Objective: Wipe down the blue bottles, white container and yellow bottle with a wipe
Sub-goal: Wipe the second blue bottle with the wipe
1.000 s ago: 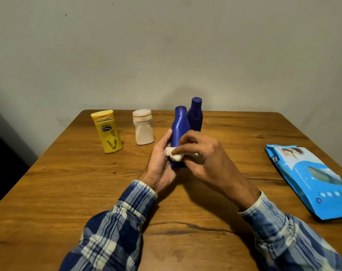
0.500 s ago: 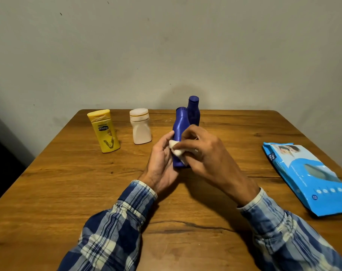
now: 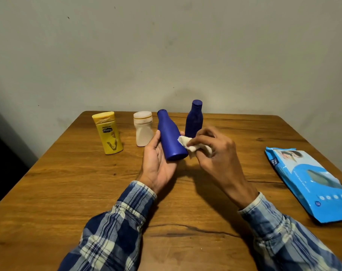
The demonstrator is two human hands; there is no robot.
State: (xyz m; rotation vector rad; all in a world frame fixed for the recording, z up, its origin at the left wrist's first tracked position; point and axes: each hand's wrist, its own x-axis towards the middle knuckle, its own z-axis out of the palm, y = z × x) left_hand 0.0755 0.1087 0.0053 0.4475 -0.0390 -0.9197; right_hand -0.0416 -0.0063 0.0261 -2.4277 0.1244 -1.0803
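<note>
My left grip point(image 3: 158, 163) curls round the smooth, tapered blue bottle point(image 3: 171, 137), tilted above the wooden worktop point(image 3: 68, 182); my right grip point(image 3: 217, 153) pinches a crumpled white wipe point(image 3: 191, 146) against its side.

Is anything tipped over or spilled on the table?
Nothing is spilled. Only one blue bottle leans, because the left hand holds it tilted while the right hand holds the wipe against it. The yellow bottle, white container and other blue bottle stand upright.
</note>
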